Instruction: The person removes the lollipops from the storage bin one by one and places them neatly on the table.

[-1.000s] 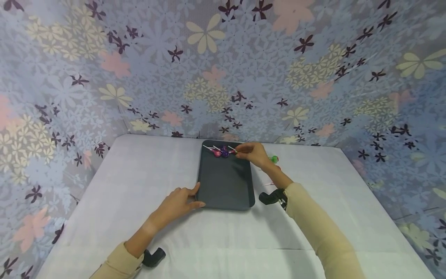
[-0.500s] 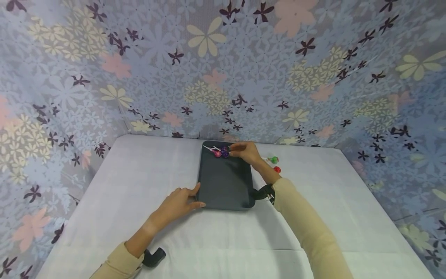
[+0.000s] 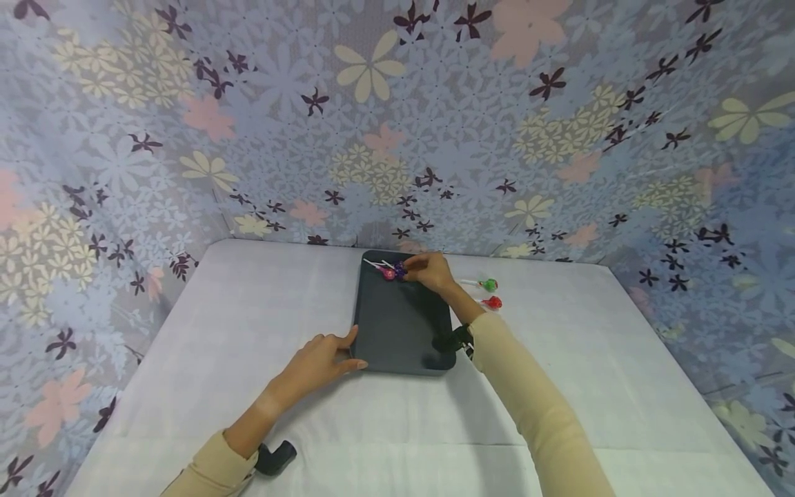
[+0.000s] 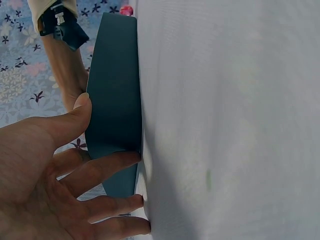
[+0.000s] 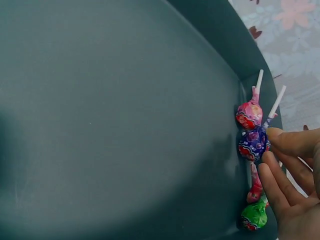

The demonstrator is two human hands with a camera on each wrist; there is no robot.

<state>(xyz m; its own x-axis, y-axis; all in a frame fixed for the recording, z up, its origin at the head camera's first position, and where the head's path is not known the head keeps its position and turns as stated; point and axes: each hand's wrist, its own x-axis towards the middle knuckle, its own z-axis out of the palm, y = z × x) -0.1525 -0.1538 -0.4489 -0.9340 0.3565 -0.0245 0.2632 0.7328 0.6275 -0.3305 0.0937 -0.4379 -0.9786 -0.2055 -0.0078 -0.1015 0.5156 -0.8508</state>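
My left hand [image 3: 319, 366] touches the near left corner of a dark grey tray [image 3: 400, 324]; in the left wrist view the thumb lies on its rim and the fairly straight fingers meet its outer wall and the cloth. At the tray's far end, my right hand [image 3: 430, 273] pinches a purple-wrapped lollipop [image 5: 253, 144] between thumb and fingers. A pink lollipop [image 5: 248, 115] lies beside it, against the tray wall. Under the fingers are a red-pink wrapper [image 5: 255, 187] and a green lollipop [image 5: 255, 216]. Their sticks are partly hidden by the hand.
Right of the tray, a green lollipop [image 3: 489, 284] and a red lollipop [image 3: 493, 302] lie on the white cloth [image 3: 279, 297]. A flowered curtain [image 3: 373, 138] stands behind and around the table. Dark devices are strapped to both wrists.
My right hand has shifted left along the tray's far end, toward the purple lollipop. The loose red lollipop has come into fuller view behind the forearm. My left hand has stayed put.
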